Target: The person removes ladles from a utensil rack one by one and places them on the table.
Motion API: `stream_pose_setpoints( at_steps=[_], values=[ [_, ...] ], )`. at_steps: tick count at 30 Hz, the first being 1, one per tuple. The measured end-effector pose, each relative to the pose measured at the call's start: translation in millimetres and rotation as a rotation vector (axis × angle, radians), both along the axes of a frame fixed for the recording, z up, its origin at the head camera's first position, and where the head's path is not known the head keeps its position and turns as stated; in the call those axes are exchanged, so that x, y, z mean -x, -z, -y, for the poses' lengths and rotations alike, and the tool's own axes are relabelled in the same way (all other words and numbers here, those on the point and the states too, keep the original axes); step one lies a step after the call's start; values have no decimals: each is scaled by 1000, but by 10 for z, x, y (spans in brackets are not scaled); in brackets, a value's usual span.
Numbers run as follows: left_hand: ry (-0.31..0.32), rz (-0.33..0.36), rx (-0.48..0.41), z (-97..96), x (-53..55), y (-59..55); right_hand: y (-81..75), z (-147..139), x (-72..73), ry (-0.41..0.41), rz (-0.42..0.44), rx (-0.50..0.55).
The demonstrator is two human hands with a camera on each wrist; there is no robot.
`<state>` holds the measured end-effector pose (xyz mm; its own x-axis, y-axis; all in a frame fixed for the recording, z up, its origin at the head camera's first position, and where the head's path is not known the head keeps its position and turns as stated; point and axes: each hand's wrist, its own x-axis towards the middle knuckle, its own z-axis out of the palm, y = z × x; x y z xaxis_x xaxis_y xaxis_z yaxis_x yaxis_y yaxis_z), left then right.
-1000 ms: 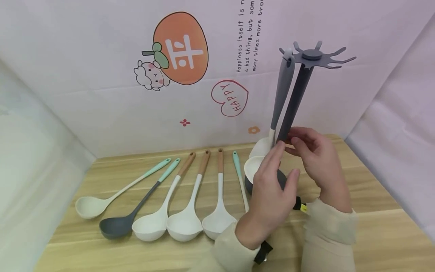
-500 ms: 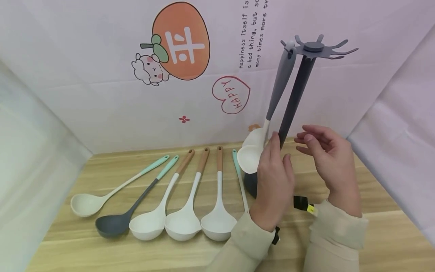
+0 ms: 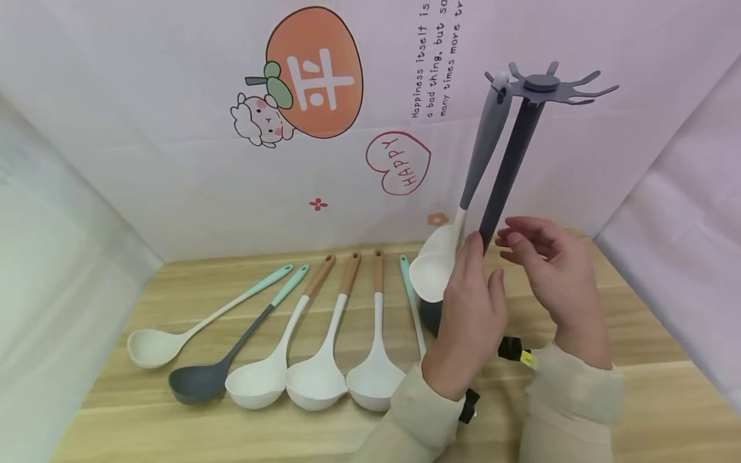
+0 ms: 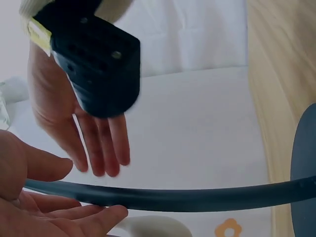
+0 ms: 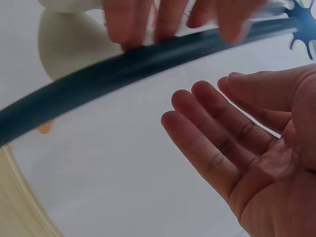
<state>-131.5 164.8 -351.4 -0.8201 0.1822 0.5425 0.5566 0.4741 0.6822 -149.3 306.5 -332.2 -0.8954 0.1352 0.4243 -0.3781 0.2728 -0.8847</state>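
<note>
A dark grey utensil stand (image 3: 509,167) rises at the right, topped by a ring of curved hooks (image 3: 541,87). A ladle with a grey handle (image 3: 486,148) hangs from a left hook, and a white bowl (image 3: 431,276) shows low beside the pole. Another white utensil head (image 3: 437,241) is partly hidden behind it. My left hand (image 3: 471,315) is beside the pole with fairly straight fingers; in the right wrist view its fingertips (image 5: 165,27) meet the pole. My right hand (image 3: 550,270) is held right of the pole, apart from it, fingers loosely bent and holding nothing.
Several ladles lie in a row on the wooden table (image 3: 231,437): a cream one (image 3: 153,349), a dark grey one (image 3: 199,384) and white ones with brown handles (image 3: 315,384). A mint-handled utensil (image 3: 408,283) is partly hidden by my left arm. White printed cloth (image 3: 191,186) stands behind.
My right hand has drawn back to the right, away from the pole. My left hand stays beside the pole. The head view shifts slightly; the ladles on the table keep their places.
</note>
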Motion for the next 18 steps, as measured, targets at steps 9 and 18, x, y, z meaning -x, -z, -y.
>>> stream_pose_setpoints(
  at_steps=[9, 18],
  values=[
    [30, -40, -28, 29, -12, 27, 46, 174, 72, 29, 54, -164],
    [23, -57, -19, 34, 18, 25, 25, 274, 90, 126, 30, -110]
  ],
)
